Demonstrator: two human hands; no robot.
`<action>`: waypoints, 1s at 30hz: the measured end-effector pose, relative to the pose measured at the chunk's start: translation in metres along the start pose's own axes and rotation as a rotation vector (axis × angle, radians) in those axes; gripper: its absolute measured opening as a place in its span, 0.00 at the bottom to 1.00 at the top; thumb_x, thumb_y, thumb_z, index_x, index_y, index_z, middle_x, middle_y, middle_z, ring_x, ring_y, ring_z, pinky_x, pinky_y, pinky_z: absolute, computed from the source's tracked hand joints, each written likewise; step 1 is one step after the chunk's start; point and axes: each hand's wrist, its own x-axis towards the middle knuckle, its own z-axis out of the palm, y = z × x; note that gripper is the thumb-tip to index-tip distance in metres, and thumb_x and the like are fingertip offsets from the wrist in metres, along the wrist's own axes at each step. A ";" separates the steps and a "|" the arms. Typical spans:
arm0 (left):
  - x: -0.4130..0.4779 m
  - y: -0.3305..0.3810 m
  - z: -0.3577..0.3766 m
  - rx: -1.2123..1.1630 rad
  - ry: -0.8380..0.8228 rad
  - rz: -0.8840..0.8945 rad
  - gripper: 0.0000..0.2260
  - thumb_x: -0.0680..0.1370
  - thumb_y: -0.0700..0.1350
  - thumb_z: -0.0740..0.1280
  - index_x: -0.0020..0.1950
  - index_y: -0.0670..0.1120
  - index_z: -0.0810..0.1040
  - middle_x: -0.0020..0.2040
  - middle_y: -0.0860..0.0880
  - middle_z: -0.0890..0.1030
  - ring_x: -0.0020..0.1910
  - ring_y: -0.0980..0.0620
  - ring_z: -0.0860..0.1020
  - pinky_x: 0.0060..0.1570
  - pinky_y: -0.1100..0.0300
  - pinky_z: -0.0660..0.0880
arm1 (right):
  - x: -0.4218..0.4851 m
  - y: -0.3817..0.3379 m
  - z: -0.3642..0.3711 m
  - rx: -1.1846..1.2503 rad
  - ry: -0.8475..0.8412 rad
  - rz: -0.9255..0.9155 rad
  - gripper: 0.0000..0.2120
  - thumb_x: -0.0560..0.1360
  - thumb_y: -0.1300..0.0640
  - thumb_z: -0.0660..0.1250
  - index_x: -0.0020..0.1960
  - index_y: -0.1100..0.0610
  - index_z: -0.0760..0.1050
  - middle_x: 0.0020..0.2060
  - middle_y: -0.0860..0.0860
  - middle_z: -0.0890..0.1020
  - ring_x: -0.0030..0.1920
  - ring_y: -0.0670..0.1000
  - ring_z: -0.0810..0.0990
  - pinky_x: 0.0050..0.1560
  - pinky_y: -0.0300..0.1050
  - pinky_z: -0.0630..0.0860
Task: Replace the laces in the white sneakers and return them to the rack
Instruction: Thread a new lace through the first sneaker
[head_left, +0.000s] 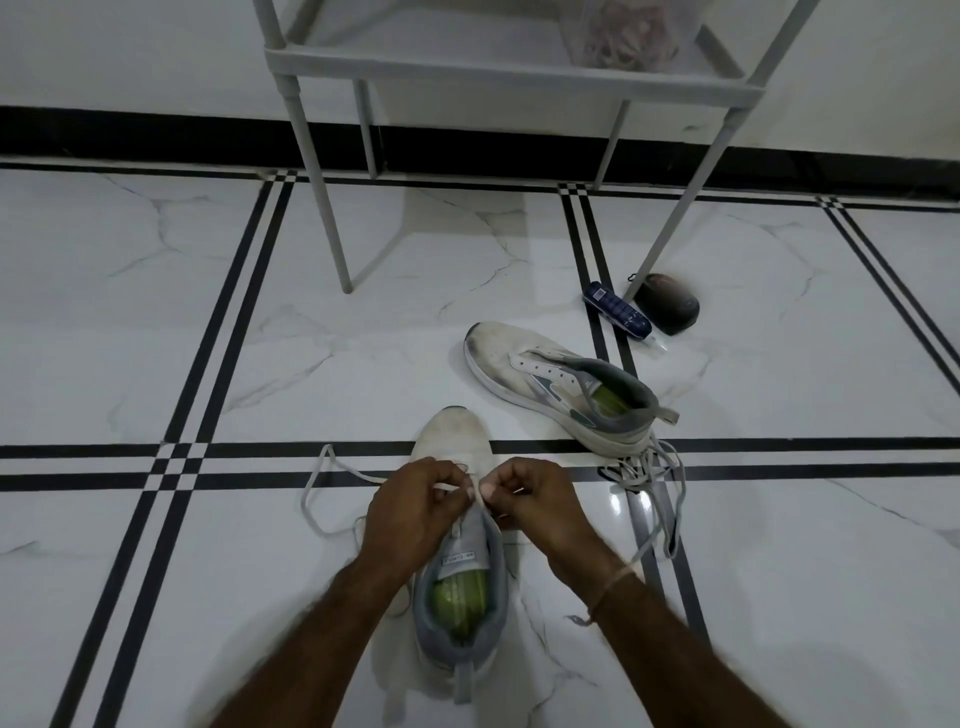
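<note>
A white sneaker (457, 441) with a grey collar and green insole stands on the floor in front of me, toe pointing away. My left hand (410, 506) and my right hand (535, 501) meet over its eyelets, each pinching a white lace (317, 499) that loops out to the left on the tiles. The second white sneaker (524, 358) lies to the right, further off, with no lace in its eyelets. A bundle of grey-white laces (649, 478) lies behind its heel. The grey rack (483, 73) stands against the far wall.
A dark blue tube (618, 312) and a round dark object (670, 306) lie by the rack's right front leg. A translucent container with tangled cords (628, 31) sits on the rack's shelf. White marble tiles with black stripes cover the floor.
</note>
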 end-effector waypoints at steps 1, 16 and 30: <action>0.000 0.000 -0.001 0.001 -0.013 0.020 0.02 0.74 0.54 0.73 0.42 0.59 0.82 0.42 0.61 0.83 0.40 0.65 0.80 0.43 0.60 0.74 | 0.000 -0.002 0.003 0.017 0.006 0.025 0.06 0.78 0.66 0.69 0.42 0.62 0.80 0.37 0.56 0.83 0.38 0.53 0.81 0.36 0.43 0.78; 0.007 -0.006 -0.015 0.042 0.018 -0.008 0.23 0.63 0.69 0.68 0.48 0.55 0.86 0.59 0.59 0.78 0.62 0.55 0.68 0.63 0.51 0.66 | 0.015 -0.006 -0.009 -0.293 -0.036 -0.223 0.10 0.78 0.55 0.71 0.42 0.61 0.78 0.43 0.58 0.84 0.42 0.56 0.81 0.49 0.54 0.79; -0.006 -0.006 -0.017 -0.202 0.035 -0.094 0.32 0.62 0.55 0.81 0.62 0.55 0.74 0.61 0.55 0.73 0.60 0.53 0.74 0.53 0.66 0.73 | 0.015 -0.001 0.002 -0.371 -0.035 -0.146 0.17 0.70 0.40 0.72 0.44 0.54 0.80 0.39 0.48 0.84 0.42 0.50 0.82 0.45 0.50 0.80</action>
